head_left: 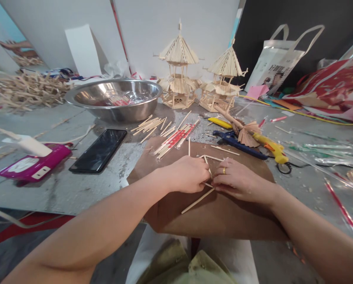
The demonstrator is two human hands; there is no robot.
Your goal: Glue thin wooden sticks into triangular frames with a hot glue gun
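Note:
My left hand [190, 173] is closed, its fingers curled down over thin pale wooden sticks on a brown sheet [170, 221]. Beside it, my right hand [243, 179], with a ring on one finger, pinches the same group of sticks from the right; the fingertips are partly hidden. Several sticks [213, 157] meet at angles between and just beyond the hands. One loose stick [197, 200] slants across the sheet nearer to me. Another stick [225, 150] lies past my right hand. Farther off are sticks in red-printed wrappers [176, 138] and a bare pile [148, 125].
Two stick-built pagoda models [179, 85] stand at the back beside a steel basin [114, 98]. To the left lie a phone [99, 151] and a magenta power strip [36, 163]. A yellow glue gun [272, 148], blue pliers-like tool [238, 144] and yellow cutter [220, 122] lie right.

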